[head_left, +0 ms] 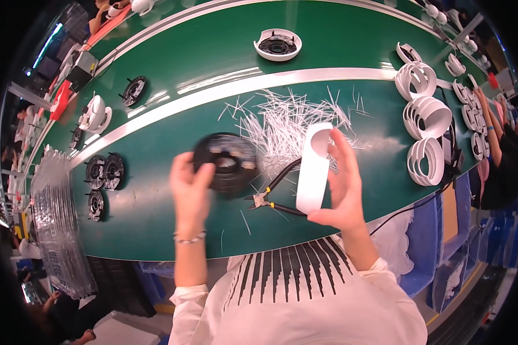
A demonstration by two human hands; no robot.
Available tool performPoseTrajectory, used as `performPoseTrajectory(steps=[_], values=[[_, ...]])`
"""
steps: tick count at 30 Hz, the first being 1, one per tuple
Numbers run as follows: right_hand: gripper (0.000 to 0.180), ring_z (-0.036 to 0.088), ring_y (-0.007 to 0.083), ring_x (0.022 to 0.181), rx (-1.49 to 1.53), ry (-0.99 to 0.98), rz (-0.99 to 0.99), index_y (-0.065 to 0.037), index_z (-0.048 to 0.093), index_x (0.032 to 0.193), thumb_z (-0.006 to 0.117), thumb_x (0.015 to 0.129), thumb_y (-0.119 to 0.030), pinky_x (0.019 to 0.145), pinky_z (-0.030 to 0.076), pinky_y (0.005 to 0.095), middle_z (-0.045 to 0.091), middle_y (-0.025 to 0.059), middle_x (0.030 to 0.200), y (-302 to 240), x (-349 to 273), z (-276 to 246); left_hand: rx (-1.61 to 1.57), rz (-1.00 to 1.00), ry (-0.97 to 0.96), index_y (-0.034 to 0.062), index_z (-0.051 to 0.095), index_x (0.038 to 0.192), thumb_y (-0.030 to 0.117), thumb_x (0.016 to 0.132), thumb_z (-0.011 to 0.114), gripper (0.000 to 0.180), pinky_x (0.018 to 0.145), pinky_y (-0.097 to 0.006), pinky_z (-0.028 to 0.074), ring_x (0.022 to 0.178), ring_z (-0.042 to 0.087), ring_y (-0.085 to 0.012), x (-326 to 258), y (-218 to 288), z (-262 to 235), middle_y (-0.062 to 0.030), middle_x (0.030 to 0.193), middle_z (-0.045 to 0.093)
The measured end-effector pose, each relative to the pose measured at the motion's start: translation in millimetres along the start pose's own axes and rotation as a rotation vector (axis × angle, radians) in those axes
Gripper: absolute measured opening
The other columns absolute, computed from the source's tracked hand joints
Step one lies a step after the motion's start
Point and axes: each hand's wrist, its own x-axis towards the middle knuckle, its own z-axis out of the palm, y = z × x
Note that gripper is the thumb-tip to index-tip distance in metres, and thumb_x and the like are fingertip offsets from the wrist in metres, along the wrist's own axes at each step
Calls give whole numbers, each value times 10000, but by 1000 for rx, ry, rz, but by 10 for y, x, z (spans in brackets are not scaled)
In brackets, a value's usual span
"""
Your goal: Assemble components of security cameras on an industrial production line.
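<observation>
My left hand (191,187) grips a round black plastic part (227,187) by its left edge; the part is smeared by motion and has a hole at its centre. In my right hand (346,184) is a white plastic ring housing (313,178), held on edge with fingers at its top and thumb at its bottom. The two parts are apart. Between them on the green table lie cutting pliers (261,199) with black and yellow handles, partly hidden behind the housing. Just beyond spreads a heap of thin white strips (279,123).
Several black round parts (105,172) lie at the left, beside stacked clear plastic trays (54,218). White ring housings (425,118) stand stacked at the right. A white housing with a black insert (277,45) sits on the far green belt (213,52). Blue bins (423,253) stand below the right edge.
</observation>
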Motion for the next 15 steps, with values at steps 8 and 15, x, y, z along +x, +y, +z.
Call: performPoseTrajectory(steps=[8, 15], values=[[1212, 202, 353, 1234, -552, -46, -20, -6, 133, 1330, 838, 419, -386, 999, 210, 440, 172, 205, 1365, 122, 38, 234, -137, -144, -66, 16, 357, 1060, -17, 793, 532, 321, 783, -264, 445, 907, 534, -135, -142, -187, 641, -102, 1004, 539], [1213, 294, 414, 1170, -844, -263, 21, 62, 166, 1300, 816, 409, -443, 975, 251, 440, 241, 270, 1316, -97, 81, 121, -122, -209, -332, 6, 340, 1206, 72, 733, 444, 489, 901, -292, 370, 1055, 471, -190, -41, -56, 503, -129, 1145, 481]])
